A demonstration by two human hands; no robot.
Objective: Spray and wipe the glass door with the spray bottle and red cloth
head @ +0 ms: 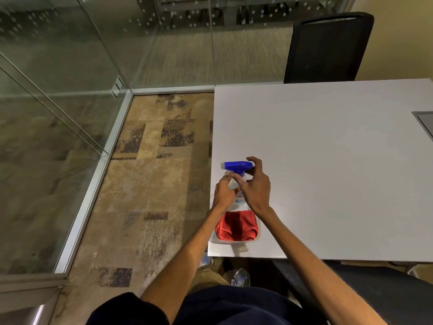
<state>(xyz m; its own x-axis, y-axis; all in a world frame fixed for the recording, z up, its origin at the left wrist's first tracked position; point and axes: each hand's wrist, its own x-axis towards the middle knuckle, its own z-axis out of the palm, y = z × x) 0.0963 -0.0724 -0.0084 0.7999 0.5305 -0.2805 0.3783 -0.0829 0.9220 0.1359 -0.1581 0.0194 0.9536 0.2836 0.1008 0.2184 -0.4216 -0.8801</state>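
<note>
A spray bottle (235,165) with a blue trigger head and a clear body stands near the left edge of the white table (328,160). My left hand (224,191) is wrapped around the bottle's body from the left. My right hand (254,186) is at the neck and trigger head, fingers curled around it. Most of the bottle's body is hidden behind both hands. The red cloth (237,225) lies crumpled in a shallow white tray (234,242) close to the table's near left corner, just below my wrists. The glass door (46,113) runs along the left.
A black office chair (328,48) stands behind the table's far edge. Patterned brown carpet (152,184) lies between table and glass. A metal floor frame (93,184) borders the glass. A grey panel (425,123) is set in the table at the right.
</note>
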